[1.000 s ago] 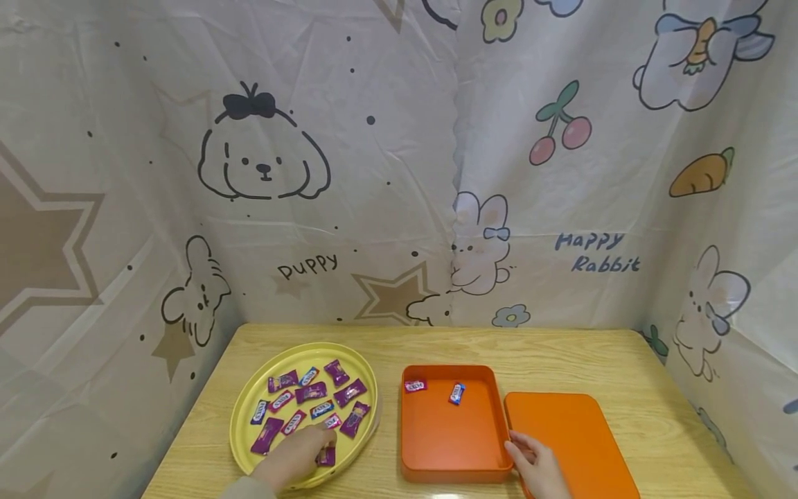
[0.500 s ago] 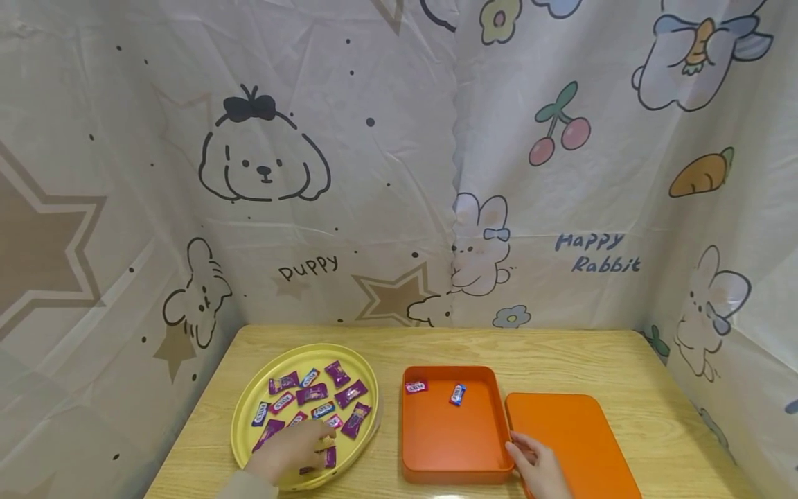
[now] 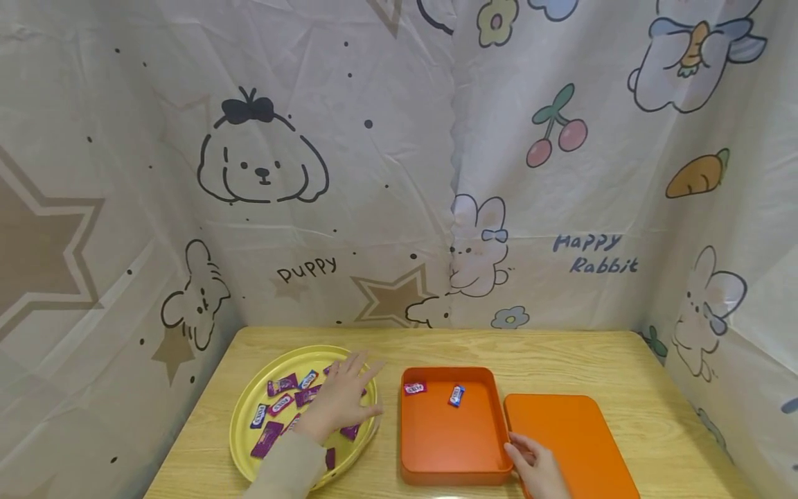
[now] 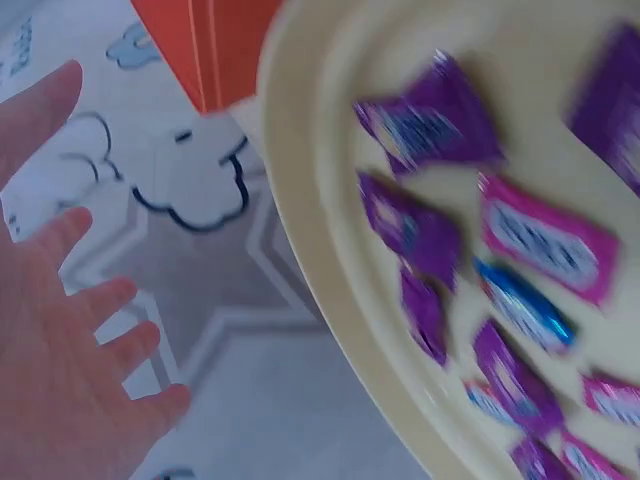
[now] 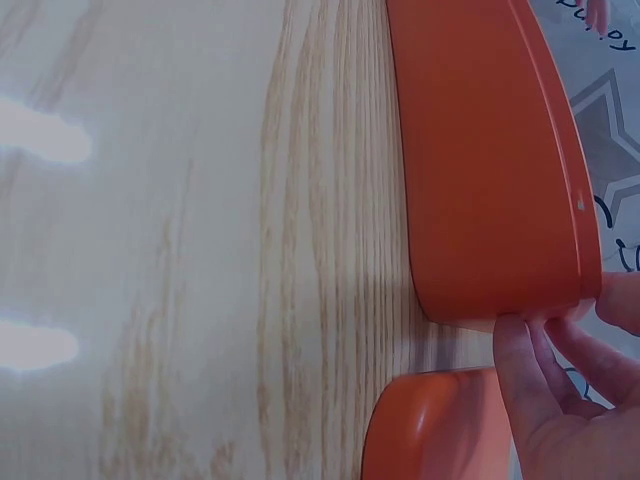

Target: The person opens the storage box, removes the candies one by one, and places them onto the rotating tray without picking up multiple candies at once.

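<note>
My left hand (image 3: 343, 398) is spread over the round yellow tray (image 3: 255, 384), palm down, holding nothing. In the left wrist view its fingers (image 4: 130, 352) stretch out beside the tray rim, apart from the sweets. Several wrapped sweets lie in the tray, including purple ones (image 3: 267, 439), pink ones (image 3: 280, 404) and blue ones (image 3: 308, 379); the hand covers some of them. My right hand (image 3: 536, 466) pinches the right wall of the square orange box (image 3: 454, 443) near its front corner. Inside this box, toward the back, are a pink sweet (image 3: 415, 388) and a blue sweet (image 3: 457, 396).
A flat orange lid (image 3: 573, 436) lies to the right of the box, partly beneath my right hand. All of it stands on a wooden table (image 3: 386, 346). A printed curtain (image 3: 374, 173) hangs behind the table and along both sides.
My left hand was low at the tray's front with bent fingers; it has lifted up and forward, and its fingers have spread. The right hand and the box have stayed put.
</note>
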`<state>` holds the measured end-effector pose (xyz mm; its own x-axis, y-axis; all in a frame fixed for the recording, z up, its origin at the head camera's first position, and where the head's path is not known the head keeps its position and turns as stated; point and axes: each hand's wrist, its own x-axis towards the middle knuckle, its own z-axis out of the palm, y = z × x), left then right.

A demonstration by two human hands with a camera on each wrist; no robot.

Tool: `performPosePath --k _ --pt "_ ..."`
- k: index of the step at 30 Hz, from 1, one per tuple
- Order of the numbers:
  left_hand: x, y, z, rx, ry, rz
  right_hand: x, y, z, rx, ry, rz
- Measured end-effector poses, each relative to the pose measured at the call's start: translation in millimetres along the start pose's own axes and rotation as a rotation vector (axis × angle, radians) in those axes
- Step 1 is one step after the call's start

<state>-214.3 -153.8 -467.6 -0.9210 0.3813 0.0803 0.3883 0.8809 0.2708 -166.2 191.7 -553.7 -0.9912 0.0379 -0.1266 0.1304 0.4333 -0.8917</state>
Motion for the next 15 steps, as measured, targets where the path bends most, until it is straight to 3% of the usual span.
performPosePath --k 8,15 --pt "37.1 33.4 23.3 0.053 -0.021 0.111 -1.3 -0.1 -0.9 -0.002 0.002 -0.003" --pt "63.0 67.7 38.3 0.118 -0.137 0.109 -2.1 -0.8 -0.8 0.0 0.011 -0.012"
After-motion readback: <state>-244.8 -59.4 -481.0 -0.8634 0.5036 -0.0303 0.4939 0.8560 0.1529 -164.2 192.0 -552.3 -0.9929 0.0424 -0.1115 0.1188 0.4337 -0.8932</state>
